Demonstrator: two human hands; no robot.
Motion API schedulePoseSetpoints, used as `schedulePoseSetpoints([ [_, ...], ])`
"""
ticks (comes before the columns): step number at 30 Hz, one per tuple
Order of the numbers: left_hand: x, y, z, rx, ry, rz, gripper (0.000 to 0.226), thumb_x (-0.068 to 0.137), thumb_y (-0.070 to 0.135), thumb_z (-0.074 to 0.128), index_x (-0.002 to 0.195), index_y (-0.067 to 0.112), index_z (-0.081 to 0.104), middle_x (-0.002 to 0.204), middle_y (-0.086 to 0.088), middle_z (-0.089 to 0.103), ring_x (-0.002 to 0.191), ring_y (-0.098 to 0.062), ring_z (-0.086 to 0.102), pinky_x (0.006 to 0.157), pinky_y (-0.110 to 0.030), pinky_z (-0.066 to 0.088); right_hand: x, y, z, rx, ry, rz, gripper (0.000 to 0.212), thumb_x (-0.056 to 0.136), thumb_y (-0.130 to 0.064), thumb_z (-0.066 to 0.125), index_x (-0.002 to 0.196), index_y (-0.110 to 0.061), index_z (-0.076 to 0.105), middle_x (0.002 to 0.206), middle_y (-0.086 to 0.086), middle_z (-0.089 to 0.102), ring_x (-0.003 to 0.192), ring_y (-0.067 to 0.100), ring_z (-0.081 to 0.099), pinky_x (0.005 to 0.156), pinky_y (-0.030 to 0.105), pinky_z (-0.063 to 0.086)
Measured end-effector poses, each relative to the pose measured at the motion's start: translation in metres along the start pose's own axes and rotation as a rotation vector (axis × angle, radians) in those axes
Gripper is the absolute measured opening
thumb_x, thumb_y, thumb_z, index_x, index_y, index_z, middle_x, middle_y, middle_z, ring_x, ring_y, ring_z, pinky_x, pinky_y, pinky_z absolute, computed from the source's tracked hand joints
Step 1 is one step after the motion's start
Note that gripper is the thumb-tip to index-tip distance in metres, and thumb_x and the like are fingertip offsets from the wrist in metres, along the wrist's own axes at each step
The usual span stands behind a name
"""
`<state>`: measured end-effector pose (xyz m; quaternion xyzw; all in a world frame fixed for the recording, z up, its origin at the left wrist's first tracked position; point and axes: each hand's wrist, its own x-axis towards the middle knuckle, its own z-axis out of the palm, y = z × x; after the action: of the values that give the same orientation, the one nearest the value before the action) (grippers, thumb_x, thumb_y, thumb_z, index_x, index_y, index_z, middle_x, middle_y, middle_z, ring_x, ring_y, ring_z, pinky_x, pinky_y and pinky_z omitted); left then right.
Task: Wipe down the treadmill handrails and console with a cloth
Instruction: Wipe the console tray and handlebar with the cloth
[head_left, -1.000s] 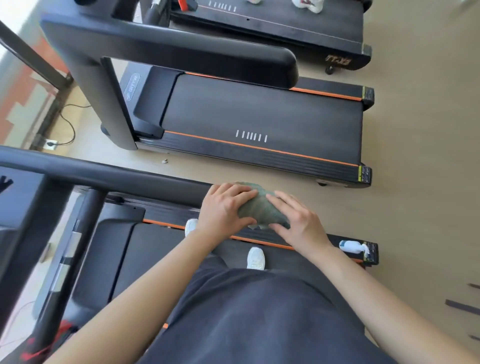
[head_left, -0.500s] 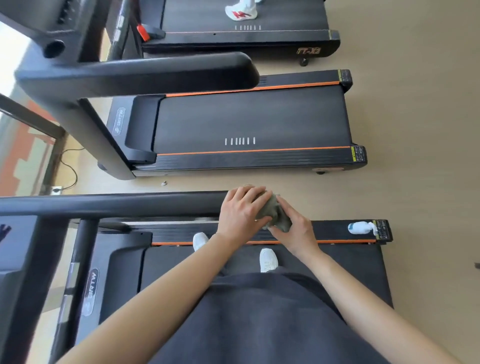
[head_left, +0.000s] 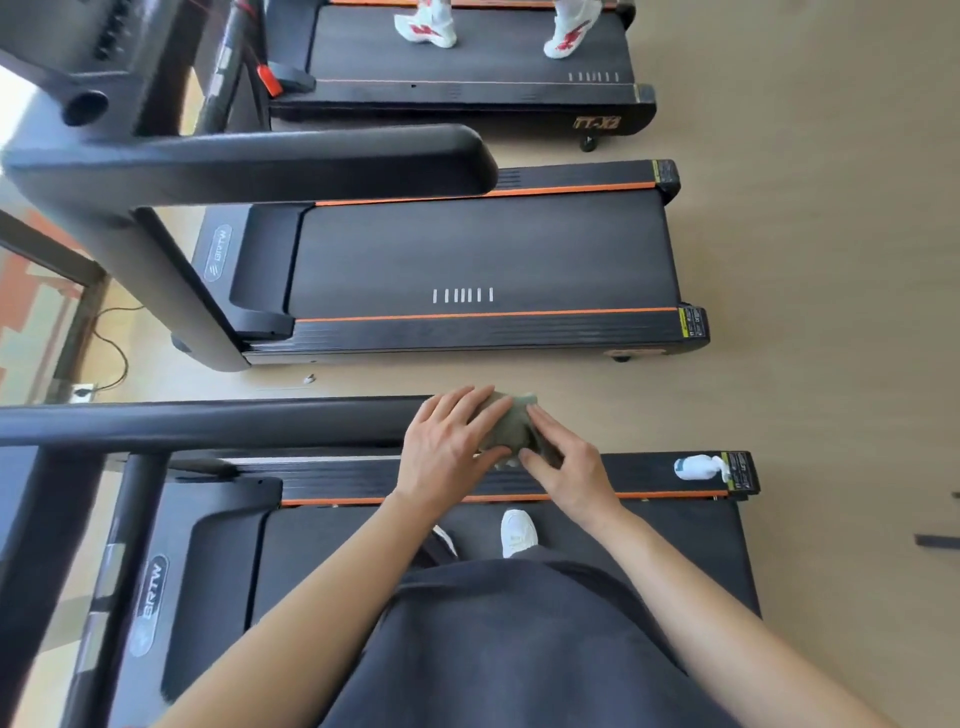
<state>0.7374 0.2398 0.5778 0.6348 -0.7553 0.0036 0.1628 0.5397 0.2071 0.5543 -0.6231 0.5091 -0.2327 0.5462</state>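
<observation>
Green cloth (head_left: 511, 427) bunched over the free end of the near treadmill's handrail (head_left: 208, 422). The left hand (head_left: 451, 449) presses on it, fingers nearly straight. The right hand (head_left: 569, 470) pinches its right side, thumb against fingers. White spray bottle (head_left: 697, 467) lies at the deck's rear corner.

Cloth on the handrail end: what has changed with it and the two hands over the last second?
The cloth bunched up smaller between the hands. The left hand straightened its fingers over it; the right hand went from lying flat on it to pinching it. All stayed at the end of the handrail; the spray bottle did not move.
</observation>
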Motion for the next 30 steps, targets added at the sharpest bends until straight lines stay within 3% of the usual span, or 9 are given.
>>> schedulePoseSetpoints([
  [2, -0.011, -0.009, -0.004, 0.004, 0.053, -0.039, 0.058, 0.082, 0.049, 0.077, 0.131, 0.022, 0.066, 0.133, -0.002, 0.065, 0.120, -0.025, 0.061, 0.097, -0.040, 0.048, 0.006, -0.014, -0.001, -0.015, -0.011, -0.053, 0.052, 0.091, -0.017, 0.069, 0.141, -0.014, 0.056, 0.150, 0.002, 0.050, 0.140, 0.003, 0.041, 0.117, 0.021, 0.031],
  [7, -0.041, -0.033, -0.018, -0.003, 0.137, -0.163, 0.049, 0.084, 0.046, 0.075, 0.126, 0.021, 0.070, 0.135, 0.000, 0.065, 0.125, -0.025, 0.060, 0.105, -0.039, 0.046, 0.020, -0.038, 0.010, -0.191, -0.033, -0.199, 0.040, 0.092, -0.036, 0.061, 0.129, -0.023, 0.067, 0.146, -0.003, 0.054, 0.136, 0.003, 0.046, 0.118, 0.026, 0.031],
  [12, -0.068, -0.051, -0.023, 0.015, 0.266, -0.292, 0.040, 0.088, 0.041, 0.073, 0.121, 0.019, 0.073, 0.135, -0.002, 0.065, 0.130, -0.025, 0.057, 0.108, -0.040, 0.045, 0.035, -0.063, 0.031, -0.478, -0.126, -0.421, 0.039, 0.087, -0.016, 0.062, 0.125, -0.022, 0.071, 0.140, 0.000, 0.060, 0.132, 0.019, 0.054, 0.115, 0.034, 0.035],
  [15, -0.085, -0.061, -0.023, 0.039, 0.345, -0.390, 0.037, 0.090, 0.031, 0.071, 0.123, 0.016, 0.072, 0.138, -0.006, 0.063, 0.134, -0.028, 0.054, 0.111, -0.043, 0.043, 0.042, -0.078, 0.048, -0.598, -0.186, -0.550, 0.048, 0.083, -0.003, 0.068, 0.127, -0.020, 0.069, 0.141, 0.005, 0.059, 0.126, 0.023, 0.056, 0.112, 0.032, 0.034],
  [17, -0.095, -0.069, -0.023, 0.033, 0.390, -0.454, 0.039, 0.089, 0.025, 0.071, 0.127, 0.014, 0.070, 0.142, -0.008, 0.060, 0.137, -0.029, 0.051, 0.114, -0.045, 0.040, 0.045, -0.089, 0.062, -0.647, -0.239, -0.616, 0.048, 0.081, -0.001, 0.071, 0.127, -0.017, 0.069, 0.141, 0.007, 0.059, 0.121, 0.023, 0.054, 0.106, 0.030, 0.038],
  [22, -0.123, -0.081, -0.018, 0.019, 0.425, -0.641, 0.051, 0.093, 0.024, 0.068, 0.142, 0.012, 0.058, 0.156, -0.011, 0.044, 0.148, -0.029, 0.036, 0.120, -0.050, 0.031, 0.055, -0.116, 0.103, -0.767, -0.389, -0.687, 0.050, 0.081, -0.001, 0.076, 0.128, -0.015, 0.068, 0.138, 0.009, 0.059, 0.123, 0.029, 0.053, 0.101, 0.044, 0.049],
  [25, -0.136, -0.083, -0.011, -0.067, 0.447, -0.776, 0.059, 0.094, 0.026, 0.067, 0.148, 0.011, 0.050, 0.161, -0.011, 0.036, 0.150, -0.030, 0.033, 0.120, -0.049, 0.033, 0.060, -0.131, 0.131, -0.842, -0.471, -0.723, 0.056, 0.080, -0.001, 0.076, 0.132, -0.017, 0.065, 0.141, 0.009, 0.056, 0.128, 0.029, 0.051, 0.104, 0.043, 0.048],
  [28, -0.143, -0.085, -0.009, -0.302, 0.490, -0.944, 0.069, 0.092, 0.025, 0.072, 0.154, 0.014, 0.042, 0.164, -0.007, 0.030, 0.151, -0.023, 0.032, 0.111, -0.044, 0.045, 0.067, -0.145, 0.159, -0.912, -0.531, -0.785, 0.062, 0.077, -0.001, 0.078, 0.135, -0.016, 0.063, 0.144, 0.010, 0.054, 0.130, 0.031, 0.051, 0.107, 0.043, 0.047],
  [30, -0.145, -0.090, -0.011, -0.454, 0.525, -0.988, 0.073, 0.093, 0.031, 0.068, 0.157, 0.014, 0.036, 0.165, -0.006, 0.028, 0.150, -0.021, 0.033, 0.112, -0.039, 0.044, 0.073, -0.156, 0.179, -0.957, -0.572, -0.838, 0.066, 0.075, 0.000, 0.079, 0.137, -0.014, 0.060, 0.146, 0.010, 0.054, 0.131, 0.033, 0.052, 0.109, 0.045, 0.045],
])
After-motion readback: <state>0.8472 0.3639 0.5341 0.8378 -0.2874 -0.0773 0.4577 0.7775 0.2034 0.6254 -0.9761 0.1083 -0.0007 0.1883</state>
